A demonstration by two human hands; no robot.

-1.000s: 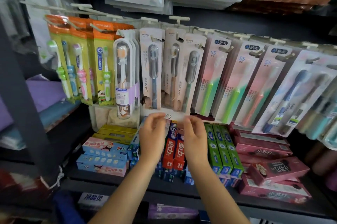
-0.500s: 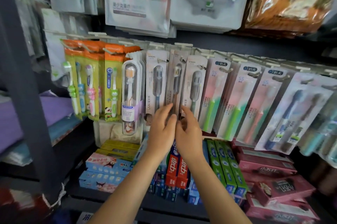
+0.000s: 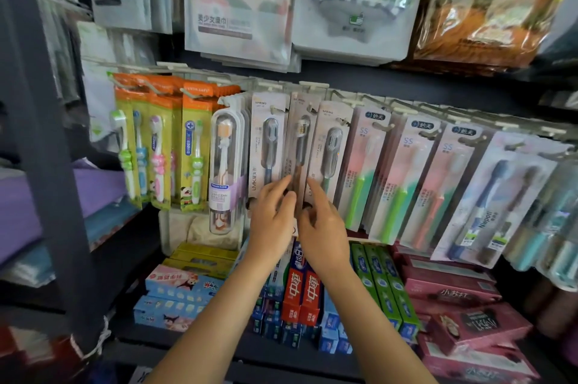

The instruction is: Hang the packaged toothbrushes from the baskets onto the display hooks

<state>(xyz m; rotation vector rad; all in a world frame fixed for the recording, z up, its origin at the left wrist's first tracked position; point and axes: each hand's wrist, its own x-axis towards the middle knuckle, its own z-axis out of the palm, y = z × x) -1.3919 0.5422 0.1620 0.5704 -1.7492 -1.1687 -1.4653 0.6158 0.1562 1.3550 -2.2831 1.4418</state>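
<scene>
Fingers [image 3: 283, 185] of the left hand [image 3: 271, 221] and fingers [image 3: 316, 188] of the right hand [image 3: 323, 233] reach up straight to the lower part of the middle grey toothbrush pack [image 3: 300, 146], touching it from either side; whether they pinch it I cannot tell. That pack hangs on a display hook [image 3: 309, 107] at 12 o'clock from the hands, between two like packs. Toothpaste boxes [image 3: 301, 299] lie on the shelf at 6 o'clock.

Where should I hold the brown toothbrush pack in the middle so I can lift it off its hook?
Probably pinch the lower side edges of the brown toothbrush pack from the front, as the left hand and right hand are placed. It's a flat card hanging tilted from the hook, packed between neighbours.
</scene>
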